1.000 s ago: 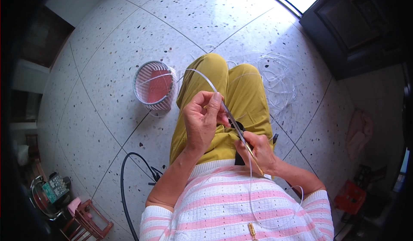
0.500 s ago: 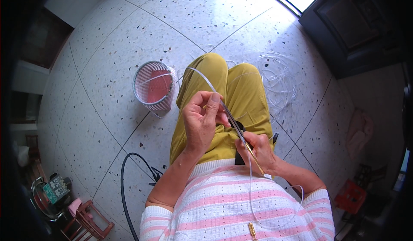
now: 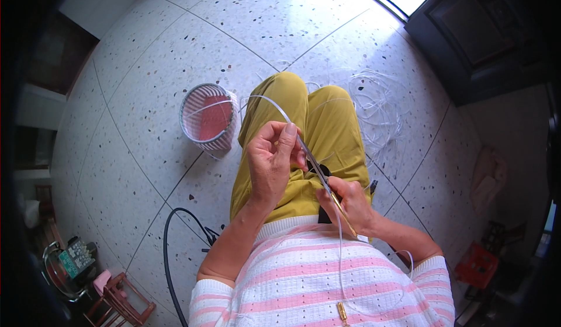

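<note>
My left hand (image 3: 270,162) is raised over my lap, thumb and fingers pinched on a narrow white plastic strip (image 3: 270,100). From there the strip arcs left toward a woven pink-and-white basket (image 3: 232,129) with a grey rim, standing on the floor beside my knee. My right hand (image 3: 353,203) is closed around a long slender metal tool (image 3: 316,167), dark silver toward the left hand and gold at the near end. Its tip reaches the left fingers, where the strip meets it; the exact contact is hidden. A thin white cord (image 3: 340,257) hangs from near the tool.
A tangle of white strips (image 3: 377,108) lies on the speckled floor right of my knees. A black cable (image 3: 167,251) curves at the left. Small wooden chair (image 3: 125,298) stands lower left, a red object (image 3: 476,267) lower right, and a dark door (image 3: 473,41) upper right.
Both hands and the tool have shifted very slightly up and to the left. The grips look the same, and the basket stays in place.
</note>
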Demonstrator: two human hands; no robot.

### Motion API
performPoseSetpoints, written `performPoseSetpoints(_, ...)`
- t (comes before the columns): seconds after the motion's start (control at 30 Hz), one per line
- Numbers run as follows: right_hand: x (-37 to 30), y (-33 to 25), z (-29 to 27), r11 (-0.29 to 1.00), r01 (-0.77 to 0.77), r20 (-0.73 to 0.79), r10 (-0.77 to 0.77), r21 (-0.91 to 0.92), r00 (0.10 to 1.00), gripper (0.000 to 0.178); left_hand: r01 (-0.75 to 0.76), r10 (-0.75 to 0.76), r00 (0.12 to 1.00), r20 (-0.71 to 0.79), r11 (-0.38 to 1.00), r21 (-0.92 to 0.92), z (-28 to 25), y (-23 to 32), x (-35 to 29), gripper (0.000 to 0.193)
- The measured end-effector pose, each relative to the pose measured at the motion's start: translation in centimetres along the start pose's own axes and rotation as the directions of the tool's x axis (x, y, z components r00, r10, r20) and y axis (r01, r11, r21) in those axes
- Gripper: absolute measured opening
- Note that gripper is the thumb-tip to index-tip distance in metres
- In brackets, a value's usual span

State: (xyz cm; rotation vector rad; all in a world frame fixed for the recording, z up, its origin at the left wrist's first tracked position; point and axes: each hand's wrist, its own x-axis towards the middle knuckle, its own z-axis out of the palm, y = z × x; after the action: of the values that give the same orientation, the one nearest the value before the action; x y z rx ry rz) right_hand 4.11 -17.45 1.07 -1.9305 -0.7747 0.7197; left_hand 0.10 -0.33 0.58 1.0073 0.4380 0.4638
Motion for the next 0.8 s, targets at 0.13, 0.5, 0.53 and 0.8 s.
performPoseSetpoints(0.13,0.0,0.1,0.1,0.999,-0.034,0.005,0.034,0.029,0.999,0.031,0.001,-0.001,1.000,0.002,1.000,-0.003,0.0,0.0,0.1,0.020)
performPoseSetpoints(0.5,-0.1,-0.1,-0.1,0.998,-0.051,0.010,0.050,0.041,0.999,0.030,-0.004,0.004,1.000,0.001,1.000,-0.015,-0.2,-0.3,-0.1,0.019)
performPoseSetpoints(0.53,-0.1,-0.1,-0.1,0.998,-0.048,0.013,0.047,0.042,0.999,0.030,-0.004,0.004,1.000,0.001,1.000,-0.017,-0.2,-0.3,-0.1,0.019)
performPoseSetpoints(0.8,-0.4,-0.1,-0.3,0.999,-0.044,0.014,0.044,0.024,0.999,0.031,0.032,-0.029,0.999,0.028,0.994,-0.107,-0.8,0.3,1.0,0.018)
